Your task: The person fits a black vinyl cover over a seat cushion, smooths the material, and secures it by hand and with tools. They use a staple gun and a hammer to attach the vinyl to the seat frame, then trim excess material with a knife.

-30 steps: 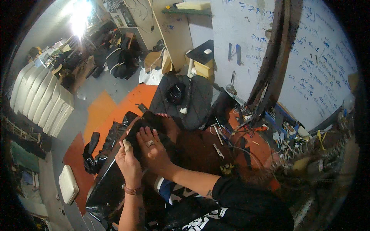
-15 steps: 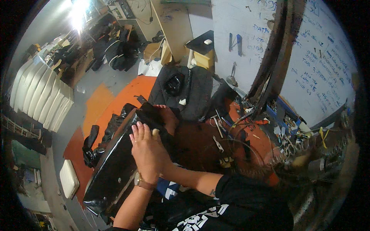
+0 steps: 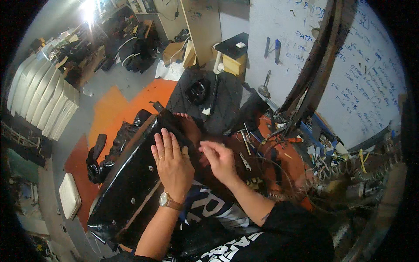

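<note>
A long, glossy black vinyl-covered seat (image 3: 131, 174) lies at a slant before me, with several small pale studs along its near side. My left hand (image 3: 174, 166), a watch on its wrist, rests on the seat's upper part, palm down with the fingers stretched out. My right hand (image 3: 218, 160) hangs in the air right of the seat, apart from it. Its fingers are loosely bent and slightly blurred, and nothing shows in them. A bare foot (image 3: 188, 124) is partly visible beside the seat's far end.
Crumpled black material (image 3: 118, 150) lies left of the seat. Beyond is a black quilted piece (image 3: 227, 96) with a roll of black material (image 3: 197, 91) on it. Pliers (image 3: 245, 161) and other tools lie to the right, near a coiled hose (image 3: 364, 174). White pads (image 3: 39, 96) are stacked far left.
My right hand has come away from beside my left hand and moved right, off the seat. My left hand stays on the seat, fingers now straighter.
</note>
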A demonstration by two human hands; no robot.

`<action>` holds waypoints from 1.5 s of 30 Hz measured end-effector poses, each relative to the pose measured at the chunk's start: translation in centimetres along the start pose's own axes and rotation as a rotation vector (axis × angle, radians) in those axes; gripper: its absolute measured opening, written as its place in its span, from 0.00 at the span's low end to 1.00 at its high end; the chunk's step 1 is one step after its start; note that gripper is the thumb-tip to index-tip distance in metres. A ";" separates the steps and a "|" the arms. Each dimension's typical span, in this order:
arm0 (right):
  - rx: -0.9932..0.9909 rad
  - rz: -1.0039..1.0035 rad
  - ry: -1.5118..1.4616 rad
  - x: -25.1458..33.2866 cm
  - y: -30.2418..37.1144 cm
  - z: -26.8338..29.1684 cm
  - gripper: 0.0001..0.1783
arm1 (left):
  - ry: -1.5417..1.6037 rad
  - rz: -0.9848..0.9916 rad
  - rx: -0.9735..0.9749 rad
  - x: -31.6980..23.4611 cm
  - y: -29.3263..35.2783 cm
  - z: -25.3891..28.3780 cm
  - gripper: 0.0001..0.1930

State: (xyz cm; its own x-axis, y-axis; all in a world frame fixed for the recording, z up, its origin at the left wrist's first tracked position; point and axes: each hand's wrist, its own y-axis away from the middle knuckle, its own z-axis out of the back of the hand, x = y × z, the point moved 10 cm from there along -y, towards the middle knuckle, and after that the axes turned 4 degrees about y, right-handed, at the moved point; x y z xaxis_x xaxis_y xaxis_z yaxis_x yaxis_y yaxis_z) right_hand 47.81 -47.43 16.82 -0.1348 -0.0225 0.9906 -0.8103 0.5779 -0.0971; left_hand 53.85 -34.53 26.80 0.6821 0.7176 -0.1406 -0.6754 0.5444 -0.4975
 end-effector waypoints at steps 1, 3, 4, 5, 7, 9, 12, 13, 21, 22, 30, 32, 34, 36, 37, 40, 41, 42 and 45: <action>0.096 -0.059 -0.122 -0.2 -1.1 -0.4 0.18 | 0.015 0.000 0.032 -0.3 -0.1 0.0 0.31; 0.230 -0.226 -0.160 0.3 -2.2 -2.1 0.19 | 0.028 0.014 0.094 -0.4 0.0 0.2 0.36; 0.298 -0.308 -0.180 0.3 -2.4 -3.2 0.19 | 0.037 0.010 0.106 -0.5 0.0 0.4 0.38; 0.295 -0.277 -0.145 0.7 -2.9 -3.7 0.20 | 0.046 0.005 0.117 -0.5 0.1 0.5 0.40; 0.299 -0.264 -0.083 1.8 -3.5 -4.3 0.19 | 0.071 -0.007 0.136 -0.5 0.1 0.7 0.43; 0.290 -0.209 -0.041 2.2 -3.7 -5.1 0.17 | 0.103 -0.023 0.149 -0.3 0.0 0.9 0.46; 0.286 -0.148 -0.038 2.5 -3.6 -5.8 0.13 | 0.209 -0.012 0.120 0.3 0.2 0.8 0.50; 0.296 -0.195 -0.049 3.5 -3.4 -5.7 0.12 | 0.225 -0.006 0.117 0.4 0.3 0.8 0.51; 0.262 -0.086 0.265 4.0 -4.1 -5.6 0.14 | 0.240 -0.024 0.123 0.5 0.4 0.7 0.52; 0.244 -0.049 0.299 4.2 -4.2 -5.6 0.14 | 0.238 -0.026 0.121 0.6 0.4 0.6 0.52; 0.383 -0.255 0.004 2.7 -4.3 -6.9 0.11 | 0.274 0.005 0.134 0.9 0.4 0.9 0.53; 0.400 -0.316 -0.161 2.2 -4.2 -7.4 0.11 | 0.292 -0.018 0.138 0.6 0.3 1.1 0.49; 0.286 -0.240 -0.090 2.7 -4.3 -6.6 0.13 | 0.318 -0.017 0.141 0.6 0.3 1.2 0.47; 0.271 -0.218 -0.043 3.3 -4.0 -6.6 0.14 | 0.353 0.006 0.145 0.7 0.4 1.0 0.48; 0.306 -0.232 -0.034 3.5 -4.0 -6.9 0.14 | 0.342 -0.010 0.133 0.6 0.4 1.1 0.48; 0.355 -0.281 -0.095 3.2 -4.0 -7.3 0.14 | 0.322 -0.050 0.112 0.6 0.5 1.4 0.49; 0.362 -0.296 -0.130 3.0 -4.1 -7.4 0.13 | 0.324 -0.057 0.113 0.8 0.6 1.4 0.50; 0.273 -0.077 0.001 4.3 -4.8 -6.5 0.12 | 0.326 -0.064 0.115 0.8 0.6 1.3 0.52; 0.082 0.303 0.261 5.8 -4.3 -6.1 0.10 | 0.406 -0.045 0.121 1.1 0.7 1.0 0.51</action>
State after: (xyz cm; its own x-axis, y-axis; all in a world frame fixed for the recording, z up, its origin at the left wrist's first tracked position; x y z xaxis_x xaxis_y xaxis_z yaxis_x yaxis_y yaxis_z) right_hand 53.93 -45.07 23.58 -0.2334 0.3525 0.9063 -0.8004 0.4597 -0.3849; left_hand 53.86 -32.95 27.20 0.7506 0.4755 -0.4587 -0.6536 0.6359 -0.4103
